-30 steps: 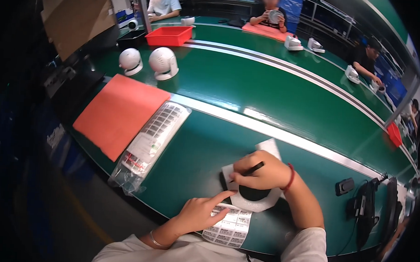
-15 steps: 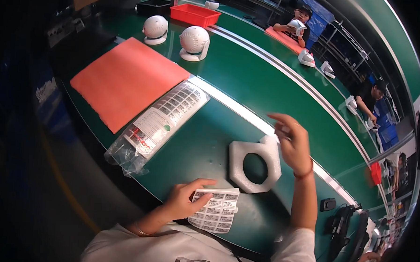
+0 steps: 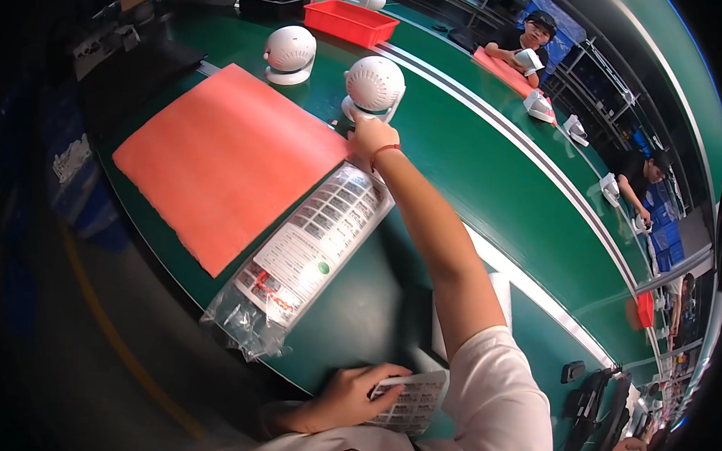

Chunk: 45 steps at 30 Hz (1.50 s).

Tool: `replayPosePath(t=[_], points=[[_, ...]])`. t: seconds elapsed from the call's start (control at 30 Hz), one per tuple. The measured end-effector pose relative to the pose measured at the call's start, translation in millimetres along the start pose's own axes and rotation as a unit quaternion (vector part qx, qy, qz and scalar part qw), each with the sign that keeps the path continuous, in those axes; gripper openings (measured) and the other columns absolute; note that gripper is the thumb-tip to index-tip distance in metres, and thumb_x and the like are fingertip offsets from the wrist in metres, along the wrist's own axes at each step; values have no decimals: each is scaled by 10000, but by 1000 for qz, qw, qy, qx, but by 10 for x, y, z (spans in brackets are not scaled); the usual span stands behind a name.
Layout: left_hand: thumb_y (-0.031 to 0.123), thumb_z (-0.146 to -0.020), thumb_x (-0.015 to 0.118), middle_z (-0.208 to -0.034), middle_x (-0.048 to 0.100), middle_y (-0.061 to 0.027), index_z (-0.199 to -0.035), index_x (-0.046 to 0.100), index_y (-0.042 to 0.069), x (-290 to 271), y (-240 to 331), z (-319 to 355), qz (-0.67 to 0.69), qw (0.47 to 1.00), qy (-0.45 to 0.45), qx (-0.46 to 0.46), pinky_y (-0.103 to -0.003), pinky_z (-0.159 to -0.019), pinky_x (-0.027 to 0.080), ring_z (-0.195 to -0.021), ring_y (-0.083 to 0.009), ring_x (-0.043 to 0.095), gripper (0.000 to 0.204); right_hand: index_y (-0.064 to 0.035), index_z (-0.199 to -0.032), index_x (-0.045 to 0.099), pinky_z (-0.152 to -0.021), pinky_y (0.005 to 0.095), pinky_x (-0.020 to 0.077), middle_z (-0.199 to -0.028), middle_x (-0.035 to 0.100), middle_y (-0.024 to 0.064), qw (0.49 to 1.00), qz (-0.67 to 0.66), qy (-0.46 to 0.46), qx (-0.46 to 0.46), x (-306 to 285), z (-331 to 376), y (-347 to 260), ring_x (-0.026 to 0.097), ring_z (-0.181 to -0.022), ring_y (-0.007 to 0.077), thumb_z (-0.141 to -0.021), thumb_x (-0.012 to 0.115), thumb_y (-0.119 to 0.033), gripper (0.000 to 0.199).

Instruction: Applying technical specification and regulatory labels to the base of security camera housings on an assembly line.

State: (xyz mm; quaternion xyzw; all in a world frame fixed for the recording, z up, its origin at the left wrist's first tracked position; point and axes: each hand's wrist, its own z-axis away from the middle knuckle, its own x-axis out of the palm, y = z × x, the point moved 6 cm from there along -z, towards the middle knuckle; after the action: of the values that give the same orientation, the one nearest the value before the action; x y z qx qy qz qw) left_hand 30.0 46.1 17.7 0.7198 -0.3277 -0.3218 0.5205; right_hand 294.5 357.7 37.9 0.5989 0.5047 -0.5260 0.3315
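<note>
My right arm stretches far across the green table. At its end my right hand (image 3: 373, 137) is closed at the base of a round white camera (image 3: 375, 83) with a vented back; its fingertips are partly hidden. Low in front of my body, my left hand (image 3: 353, 398) pinches a sheet of printed labels (image 3: 418, 404), thumb on top. A white foam piece (image 3: 500, 294) lies under my right arm, mostly covered by it. A second white camera (image 3: 289, 53) stands on its base to the left of the first.
A pink foam mat (image 3: 227, 159) lies at left, beside a clear plastic bag of label sheets (image 3: 312, 239). A red tray (image 3: 350, 22) and a black tray (image 3: 270, 2) stand at the back. People work across the line, with a white device (image 3: 529, 59) in one person's hands.
My right hand has gone from beside the foam piece to the nearer white camera and closed at its base. My left hand keeps the label sheet, and the view has shifted.
</note>
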Motion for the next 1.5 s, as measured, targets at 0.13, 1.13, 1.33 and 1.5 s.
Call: replayPosePath(t=[0.13,1.13,1.33,1.5], points=[[115,-862,744,-937,740,-117,-1135,691,62,39,-76,18,-10,995,-64,-78,-310,-679,572,-774,-207,735,283,-123,-1247,562,-807,487,560,-1033,719,198,999,11,-9,33,144,-166,108,705,-941,380,-899,588,-283,384],[56,-844,726,-876,736,-155,-1066,700,6,22,13,-36,3,995,-61,-79,-304,-669,570,-770,-202,739,230,-122,-1193,591,-740,463,553,-911,730,157,999,40,-13,-13,-136,688,788,712,-857,351,-897,622,-387,398],[73,-851,731,-849,733,-157,-1062,702,12,29,14,-30,-15,996,-44,-73,-305,-641,570,-742,-207,742,222,-2,-1064,594,-689,446,552,-866,726,177,997,34,22,65,0,554,632,726,-819,325,-898,610,-353,388],[57,-852,730,-843,731,-151,-1054,701,7,31,55,-27,-19,997,-26,-65,-298,-633,565,-727,-190,734,211,-62,-953,630,-559,398,551,-771,732,92,981,127,136,54,-340,745,939,730,-665,254,-943,523,-207,181]])
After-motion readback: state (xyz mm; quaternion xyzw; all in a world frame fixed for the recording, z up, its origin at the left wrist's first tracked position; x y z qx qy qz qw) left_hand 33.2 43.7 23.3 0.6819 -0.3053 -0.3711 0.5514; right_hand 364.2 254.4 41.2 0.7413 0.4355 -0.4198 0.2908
